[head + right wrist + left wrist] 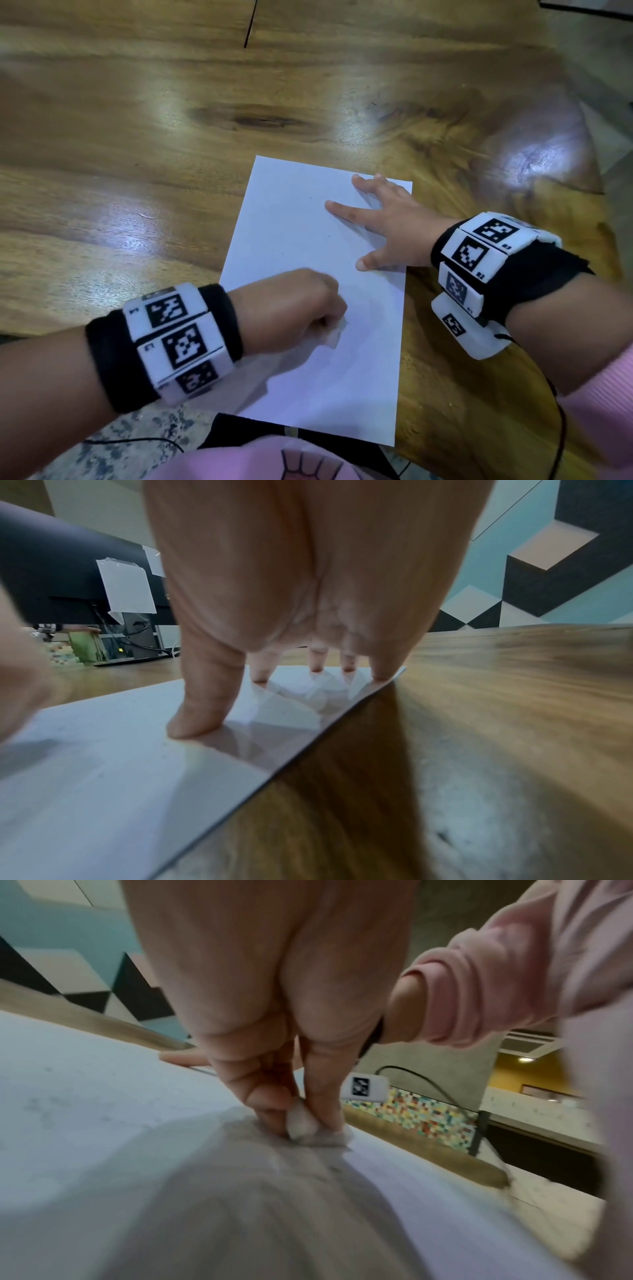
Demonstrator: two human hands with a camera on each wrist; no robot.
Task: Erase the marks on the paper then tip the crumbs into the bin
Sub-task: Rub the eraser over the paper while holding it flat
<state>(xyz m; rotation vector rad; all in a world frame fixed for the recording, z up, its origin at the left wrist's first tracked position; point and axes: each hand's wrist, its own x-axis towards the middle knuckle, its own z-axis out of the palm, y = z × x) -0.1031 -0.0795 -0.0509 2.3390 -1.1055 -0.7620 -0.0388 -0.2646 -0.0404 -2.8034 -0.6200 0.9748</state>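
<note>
A white sheet of paper (301, 222) lies on the wooden table (137, 137). My left hand (294, 308) pinches a small white eraser (337, 334) against the lower middle of the sheet; in the left wrist view the eraser (301, 1123) sits between thumb and fingers, touching the paper (85, 1110). My right hand (383, 219) lies flat with spread fingers on the sheet's right edge, holding it down. In the right wrist view its fingertips (195, 723) press the paper (103, 777). A few faint dark specks dot the sheet. No bin is in view.
The table's near edge runs under my forearms, with speckled floor (120, 442) below. A dark crack (250, 27) marks the tabletop at the back. A black monitor (51, 574) with taped notes stands at the far end. Pink sleeves and cables hang by my wrists.
</note>
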